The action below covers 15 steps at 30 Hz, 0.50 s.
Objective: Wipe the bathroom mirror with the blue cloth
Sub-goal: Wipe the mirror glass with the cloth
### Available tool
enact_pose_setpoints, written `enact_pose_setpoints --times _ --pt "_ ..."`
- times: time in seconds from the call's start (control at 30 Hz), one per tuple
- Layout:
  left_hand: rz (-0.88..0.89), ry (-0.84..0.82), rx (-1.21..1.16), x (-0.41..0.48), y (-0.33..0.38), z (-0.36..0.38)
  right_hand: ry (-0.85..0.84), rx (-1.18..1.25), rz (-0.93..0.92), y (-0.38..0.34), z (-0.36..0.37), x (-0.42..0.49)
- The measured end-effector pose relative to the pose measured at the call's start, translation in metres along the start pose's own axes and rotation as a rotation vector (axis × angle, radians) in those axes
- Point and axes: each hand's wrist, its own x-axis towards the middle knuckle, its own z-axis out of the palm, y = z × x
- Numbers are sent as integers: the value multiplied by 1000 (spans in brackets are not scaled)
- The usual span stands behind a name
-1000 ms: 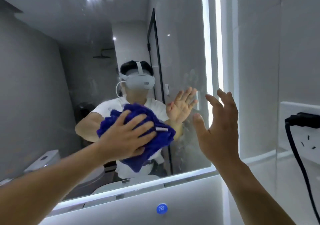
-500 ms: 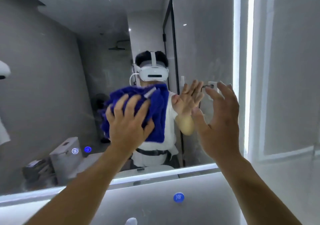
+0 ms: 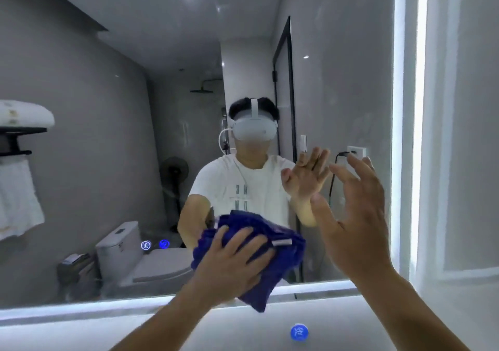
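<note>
Grey bathroom walls fill the lit mirror (image 3: 108,134), which reflects a toilet (image 3: 140,258) and a white towel (image 3: 19,196). Low on the glass, the left hand (image 3: 232,267) presses its spread fingers onto the blue cloth (image 3: 283,256), a bunched, nubby rag with a small white tag. Its long axis slants down to the right, one corner hanging over the glowing bottom edge. Apart from it, the right hand (image 3: 353,221) hovers beside it with fingers splayed, holding nothing.

My left hand (image 3: 235,264) on cloth (image 3: 280,250), low on mirror (image 3: 108,134) | my right hand (image 3: 356,223) to its right | round button (image 3: 299,332) below mirror's lower edge
</note>
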Motion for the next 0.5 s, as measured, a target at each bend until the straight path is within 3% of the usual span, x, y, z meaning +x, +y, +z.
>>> enact_pose_setpoints --times 0.13,0.3,0.43,0.5 --pt "-272 201 133 77 -114 -58 -26 47 -10 -14 11 1" --pt "-786 362 118 147 -217 -110 -77 54 -3 -25 19 -3" --pt "-1126 418 83 161 -197 -106 -76 48 17 -25 20 -4" --pt "-1066 434 69 148 -161 -89 -74 50 26 -25 20 -4"
